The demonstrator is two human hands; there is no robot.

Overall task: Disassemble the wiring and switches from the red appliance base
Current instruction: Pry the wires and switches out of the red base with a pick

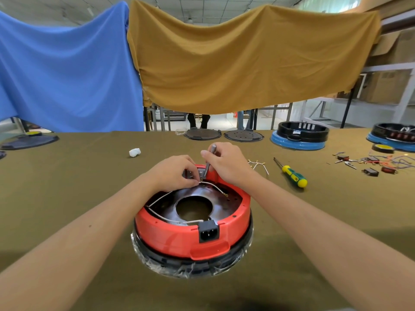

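The red appliance base point(179, 239) lies upside down on the olive table, with a black power socket point(208, 230) on its near wall. White wires point(161, 217) run around its dark inner plate. My left hand point(176, 172) pinches the end of a white wire point(213, 186) at the far rim, beside the switch block point(197, 171). My right hand point(226, 163) grips a slim grey tool point(210, 159), its tip pointing down into the switch area. The tool's tip is hidden behind the rim.
A yellow-green screwdriver point(292, 172) and loose white wires point(258, 164) lie right of the base. Removed switches and wires point(372, 164) are piled far right. Two blue-black bases point(299, 135), black discs point(203, 134) and a white wad point(134, 152) stand farther back.
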